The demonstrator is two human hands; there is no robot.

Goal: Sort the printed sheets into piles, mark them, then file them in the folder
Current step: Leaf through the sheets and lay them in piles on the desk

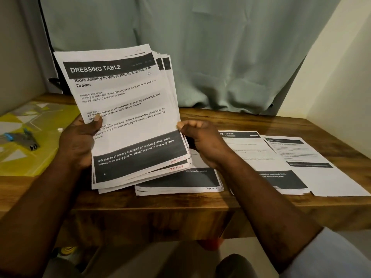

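I hold the stack of printed sheets (124,117) tilted up in my left hand (80,141), thumb clamped on its face so I can read the heading, while my right hand (197,137) pinches the top sheet's edge to deal it onto the piles (261,157) on the worktop (261,121).

Dim warm light, wide-angle edge distortion
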